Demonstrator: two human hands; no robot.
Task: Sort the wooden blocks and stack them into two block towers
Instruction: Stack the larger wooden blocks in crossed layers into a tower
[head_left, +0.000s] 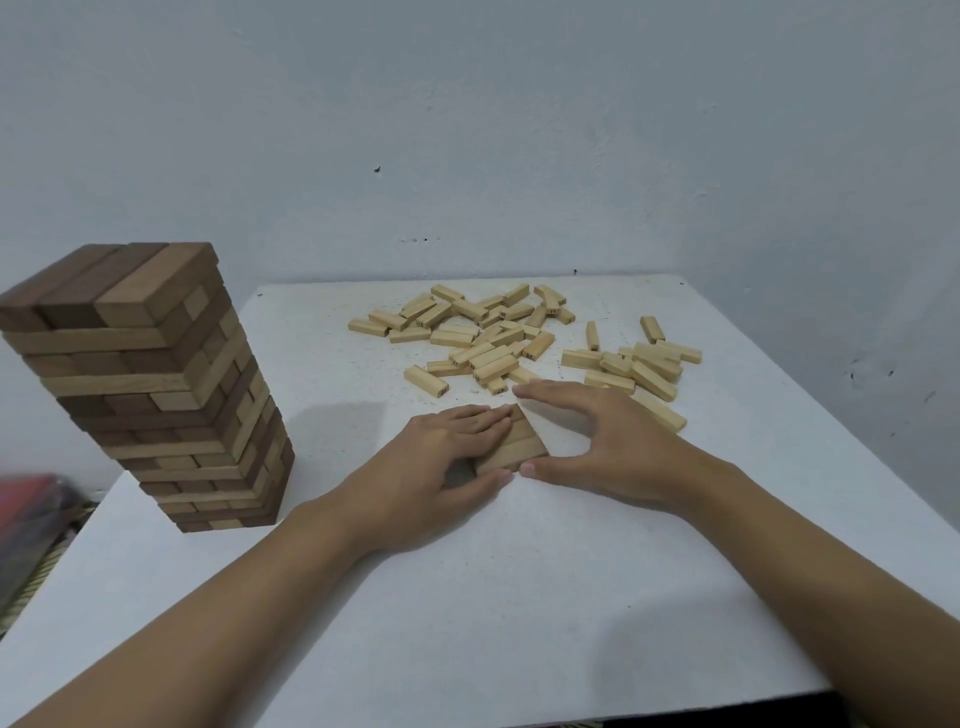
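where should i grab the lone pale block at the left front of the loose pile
Pinch the lone pale block across its long sides mid-length, from above. It lies flat at the edge of the loose pile, so its long sides look mostly free.

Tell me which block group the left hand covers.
The flat row of blocks mid-table: left hand rests on it, right hand beside it. The tower stands left; loose pale blocks lie behind.

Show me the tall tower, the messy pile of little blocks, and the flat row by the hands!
tall tower (156, 384): head view, front face, midway up.
messy pile (491, 358): head view, middle of the heap.
flat row (522, 447): head view, its bare top face.
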